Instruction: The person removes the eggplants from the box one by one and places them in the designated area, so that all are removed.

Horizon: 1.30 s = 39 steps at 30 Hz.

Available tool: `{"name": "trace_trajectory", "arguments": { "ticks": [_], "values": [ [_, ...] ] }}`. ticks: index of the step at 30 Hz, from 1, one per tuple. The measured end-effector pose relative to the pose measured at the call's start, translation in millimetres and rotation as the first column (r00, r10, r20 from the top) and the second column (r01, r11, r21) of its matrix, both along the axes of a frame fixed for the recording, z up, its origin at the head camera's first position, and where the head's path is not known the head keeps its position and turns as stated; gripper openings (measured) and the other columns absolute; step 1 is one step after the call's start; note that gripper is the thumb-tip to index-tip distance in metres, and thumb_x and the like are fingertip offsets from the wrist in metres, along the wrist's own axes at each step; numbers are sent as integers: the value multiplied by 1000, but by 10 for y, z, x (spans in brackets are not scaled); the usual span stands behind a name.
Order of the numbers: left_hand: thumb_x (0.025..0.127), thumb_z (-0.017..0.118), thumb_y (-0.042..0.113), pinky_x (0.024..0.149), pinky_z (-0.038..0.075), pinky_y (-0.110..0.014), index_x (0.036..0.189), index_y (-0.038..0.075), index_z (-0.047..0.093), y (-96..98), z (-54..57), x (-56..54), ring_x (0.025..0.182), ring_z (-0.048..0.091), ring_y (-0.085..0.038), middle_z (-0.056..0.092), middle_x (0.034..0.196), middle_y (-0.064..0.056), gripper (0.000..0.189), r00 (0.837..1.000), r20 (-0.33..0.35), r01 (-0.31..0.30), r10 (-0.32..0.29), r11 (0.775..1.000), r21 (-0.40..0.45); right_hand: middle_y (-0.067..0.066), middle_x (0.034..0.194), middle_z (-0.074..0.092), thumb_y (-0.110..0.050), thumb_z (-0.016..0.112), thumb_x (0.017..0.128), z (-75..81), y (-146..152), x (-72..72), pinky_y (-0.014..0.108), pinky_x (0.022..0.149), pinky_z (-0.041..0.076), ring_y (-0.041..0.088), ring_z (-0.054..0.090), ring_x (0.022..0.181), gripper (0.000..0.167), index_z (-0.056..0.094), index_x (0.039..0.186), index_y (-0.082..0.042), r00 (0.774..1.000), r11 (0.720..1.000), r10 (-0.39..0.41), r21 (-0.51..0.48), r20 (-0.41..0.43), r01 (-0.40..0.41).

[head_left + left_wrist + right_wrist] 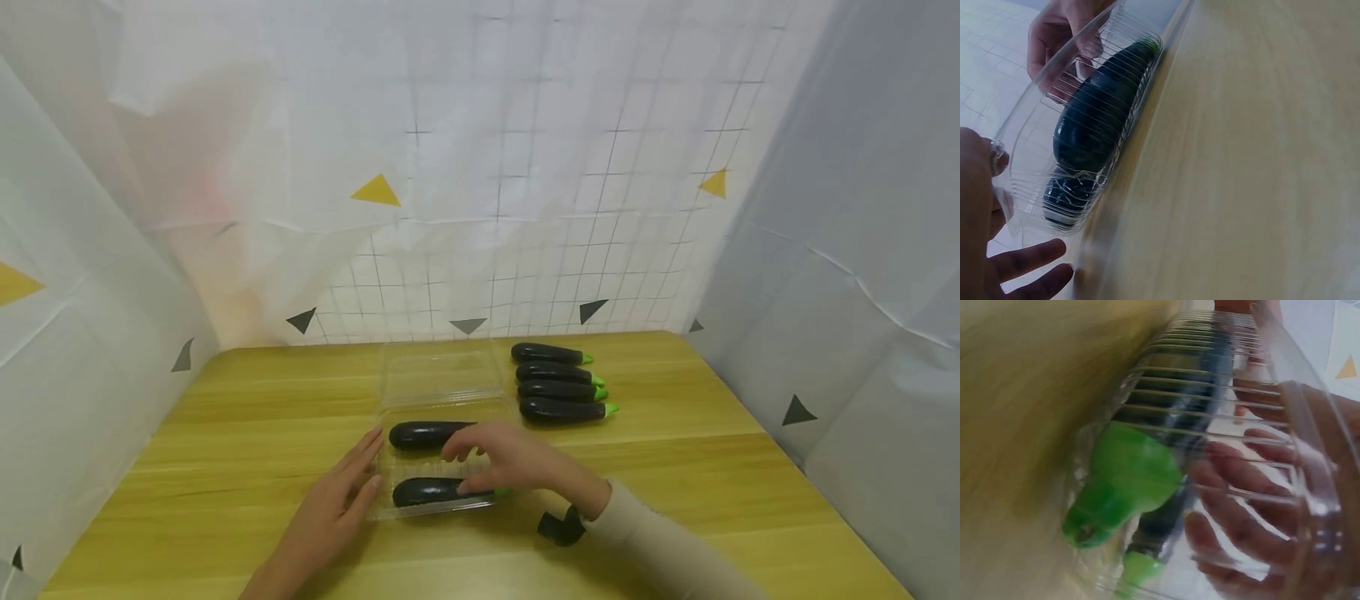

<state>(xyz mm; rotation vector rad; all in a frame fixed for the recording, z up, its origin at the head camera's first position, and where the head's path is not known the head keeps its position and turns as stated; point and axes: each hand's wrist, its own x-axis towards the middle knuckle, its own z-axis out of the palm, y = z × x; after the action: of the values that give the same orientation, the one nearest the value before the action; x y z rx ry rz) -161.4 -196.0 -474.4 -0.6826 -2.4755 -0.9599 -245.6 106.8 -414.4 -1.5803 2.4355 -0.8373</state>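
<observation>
A clear plastic clamshell box (444, 412) lies with its lid (438, 375) folded back. Inside are two dark eggplants: the far eggplant (422, 435) and the near eggplant (424, 492), whose green stem (1132, 467) shows through the ribbed wall in the right wrist view. My left hand (333, 508) rests against the box's left side, fingers mostly straight and spread. Over the box, my right hand (504, 457) reaches down with loosely bent fingers, the thumb on the near eggplant. Those fingers (1241, 512) are inside the wall, apart from one another, gripping nothing.
Several eggplants (558, 390) lie in a row at the back right of the wooden table (675, 467), green stems pointing right. A small black device (561, 527) sits at my right wrist. White sheeting (465, 275) encloses the back and sides.
</observation>
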Motion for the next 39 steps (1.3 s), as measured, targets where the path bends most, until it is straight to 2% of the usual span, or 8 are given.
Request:
{"name": "trace_trajectory", "arguments": {
  "ticks": [3,9,12,16,22,30,35,39],
  "values": [
    [104,63,9,106,46,-49,154,2,49,-1,1,1,116,68,-19,41,162,-9,52,1000,-2,0,0,1000,-3,5,118,73,-18,84,92,-26,-12,1,35,90,58,16,67,105,38,70,124,-6,1000,1000,11,20,-9,-11],
    [105,63,11,113,30,-22,154,2,49,-2,3,5,120,65,-20,41,162,-9,52,1000,-4,2,-2,1000,2,2,120,71,-14,82,92,-79,-18,-2,25,88,56,13,68,103,37,69,126,-7,1000,998,16,67,-27,-14],
    [106,62,12,113,26,-18,154,2,49,-2,3,7,120,65,-19,41,162,-9,51,1000,-3,2,-2,1000,5,-1,122,71,-15,82,93,-98,-24,-2,21,90,54,10,67,105,37,69,128,-10,999,994,4,107,-38,0],
    [106,62,13,113,34,-27,154,3,49,-4,1,6,117,67,-17,41,162,-9,51,1000,0,-4,4,1000,1,-4,123,71,-17,81,93,-111,-32,0,21,91,53,7,66,105,37,70,128,-12,999,992,1,125,-52,5],
    [106,62,13,106,46,-49,155,3,48,-5,-8,-1,116,67,-16,40,163,-8,52,1000,4,0,0,1000,4,-5,124,71,-17,80,95,-136,-9,-20,24,93,54,7,65,108,36,70,129,-13,1000,996,-4,85,-6,5],
    [106,62,13,105,46,-52,155,5,48,-5,-10,-5,115,67,-15,40,163,-7,52,1000,2,-4,4,1000,2,-4,123,71,-17,79,95,-162,9,-52,28,93,55,9,65,109,35,71,128,-13,999,1000,-6,29,44,5],
    [105,63,12,106,45,-51,155,5,48,-1,-1,0,116,67,-16,40,163,-7,53,1000,11,-10,10,1000,-1,-2,122,72,-17,80,95,-143,9,-41,27,90,56,10,66,107,35,71,128,-12,999,1000,-4,4,49,4],
    [105,63,10,104,48,-53,155,4,48,-1,2,1,115,68,-18,40,163,-8,53,1000,10,-1,1,1000,8,0,121,73,-18,80,95,-141,13,-39,26,87,56,10,67,105,34,71,128,-11,999,1000,6,-18,34,-5]
  ]
}}
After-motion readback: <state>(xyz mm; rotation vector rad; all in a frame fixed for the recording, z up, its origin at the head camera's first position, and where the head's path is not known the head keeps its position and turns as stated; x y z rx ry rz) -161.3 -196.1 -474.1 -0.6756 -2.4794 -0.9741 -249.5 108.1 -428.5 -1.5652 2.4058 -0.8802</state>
